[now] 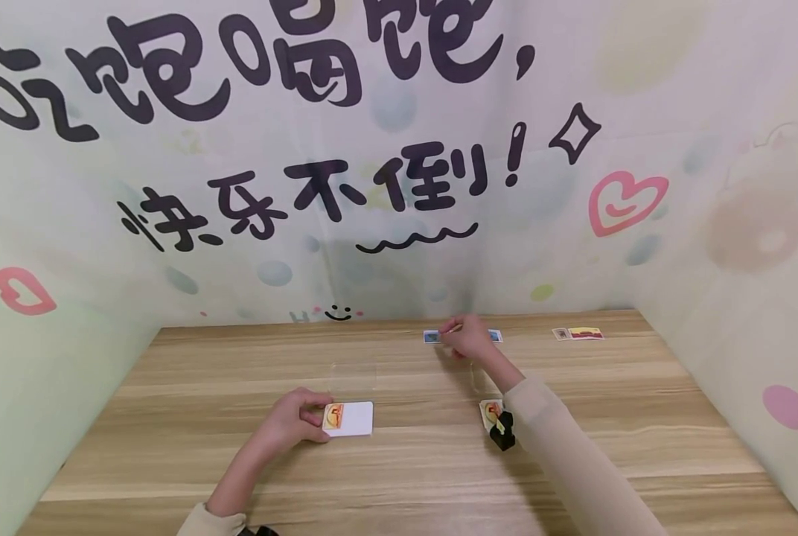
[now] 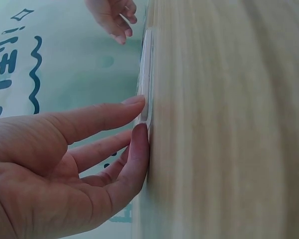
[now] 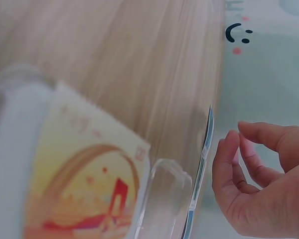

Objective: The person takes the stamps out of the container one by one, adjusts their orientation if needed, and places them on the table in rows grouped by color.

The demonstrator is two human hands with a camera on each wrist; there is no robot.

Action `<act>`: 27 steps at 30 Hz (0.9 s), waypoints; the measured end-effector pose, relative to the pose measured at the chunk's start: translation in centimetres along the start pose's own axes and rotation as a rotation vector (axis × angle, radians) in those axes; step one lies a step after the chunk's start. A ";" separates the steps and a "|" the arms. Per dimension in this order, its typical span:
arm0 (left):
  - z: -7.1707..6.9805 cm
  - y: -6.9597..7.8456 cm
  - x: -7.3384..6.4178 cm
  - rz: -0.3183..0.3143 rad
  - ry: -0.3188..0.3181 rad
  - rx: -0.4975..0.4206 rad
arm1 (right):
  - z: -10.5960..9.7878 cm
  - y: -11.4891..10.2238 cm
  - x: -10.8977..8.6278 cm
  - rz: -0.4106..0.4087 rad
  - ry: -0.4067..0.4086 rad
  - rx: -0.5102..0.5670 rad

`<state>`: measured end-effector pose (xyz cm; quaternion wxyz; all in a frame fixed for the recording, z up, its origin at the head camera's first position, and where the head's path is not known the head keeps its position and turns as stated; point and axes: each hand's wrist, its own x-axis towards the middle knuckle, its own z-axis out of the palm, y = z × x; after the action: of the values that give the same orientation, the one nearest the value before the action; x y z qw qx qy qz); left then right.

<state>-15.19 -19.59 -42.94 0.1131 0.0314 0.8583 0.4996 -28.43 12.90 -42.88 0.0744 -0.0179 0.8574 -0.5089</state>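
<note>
My left hand point(image 1: 300, 418) pinches the left end of a white rectangular slab point(image 1: 356, 418) with a small orange printed picture at that end. In the left wrist view the slab point(image 2: 146, 74) shows edge-on, lying along the wooden table. At the back my right hand point(image 1: 467, 337) is over a flat strip of blue picture cards point(image 1: 496, 336), hiding its middle. The right wrist view shows the fingers point(image 3: 224, 169) loosely bent, thumb and fingertip close together, with nothing visible between them. The blue strip point(image 3: 204, 154) lies beside them.
A second orange picture piece point(image 1: 489, 411) sits under the right forearm, partly covered by a black wrist device point(image 1: 502, 435). Faint clear plastic pieces point(image 1: 353, 376) lie on the table. Red-yellow cards point(image 1: 585, 333) lie back right. A printed cloth wall point(image 1: 385, 275) borders the table's back edge.
</note>
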 end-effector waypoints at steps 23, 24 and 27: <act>-0.2 -0.4 0.2 0.031 -0.037 -0.016 | 1.9 -1.4 -2.2 0.002 -0.060 0.016; -0.2 -0.4 0.2 0.033 -0.038 -0.015 | 2.0 -1.4 -2.3 0.002 -0.062 0.017; -0.2 -0.4 0.2 0.036 -0.042 -0.018 | 2.2 -1.6 -2.5 -0.008 -0.067 0.017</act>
<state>-15.40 -19.97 -43.21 0.1223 0.0563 0.8504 0.5086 -25.67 10.46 -42.27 0.1014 -0.0376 0.8499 -0.5157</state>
